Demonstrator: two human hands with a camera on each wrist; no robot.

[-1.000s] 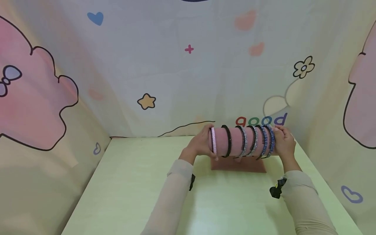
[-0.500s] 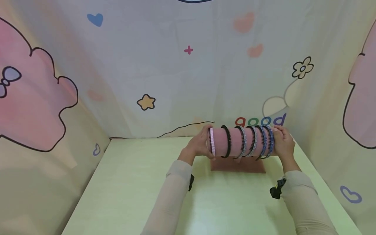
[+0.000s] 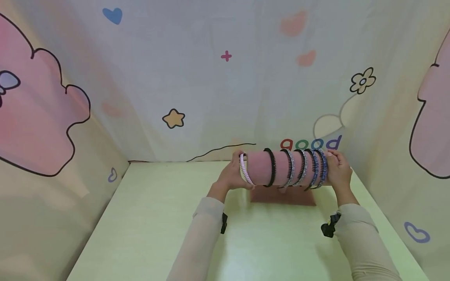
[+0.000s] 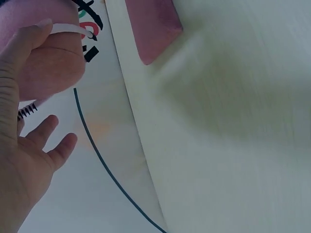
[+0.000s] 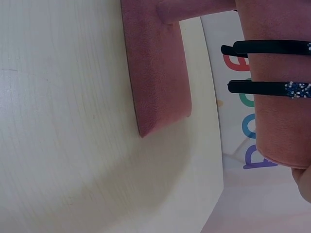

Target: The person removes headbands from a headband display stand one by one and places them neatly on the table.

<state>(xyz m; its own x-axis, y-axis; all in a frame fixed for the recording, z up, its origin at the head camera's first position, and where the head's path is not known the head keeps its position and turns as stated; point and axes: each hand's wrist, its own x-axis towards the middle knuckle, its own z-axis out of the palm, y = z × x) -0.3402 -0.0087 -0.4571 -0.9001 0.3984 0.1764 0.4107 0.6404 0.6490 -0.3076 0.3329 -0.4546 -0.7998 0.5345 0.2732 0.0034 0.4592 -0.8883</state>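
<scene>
A pink velvet display stand holds a horizontal roll (image 3: 260, 168) above its flat base (image 3: 283, 196). My left hand (image 3: 230, 173) pinches a pale pink headband (image 3: 245, 171) at the roll's left end, where the band sits slanted. In the left wrist view the thumb lies on this headband (image 4: 68, 28) and two fingers are spread apart. My right hand (image 3: 338, 171) grips the roll's right end; only a bit of that hand shows in the right wrist view. Between the hands the roll carries a black headband (image 3: 270, 168), silvery glittery headbands (image 3: 291, 168) and blue glittery headbands (image 3: 323, 168).
The stand's base rests on a pale green table (image 3: 158, 218) near its back edge. Behind it hangs a printed cloth (image 3: 197, 78) with cartoon shapes and the coloured letters "good" (image 3: 311, 144). Cloth walls rise at both sides.
My left hand has moved left with the pale pink headband, which has slid to the roll's left end and tilted. The right hand and the other headbands stay put.
</scene>
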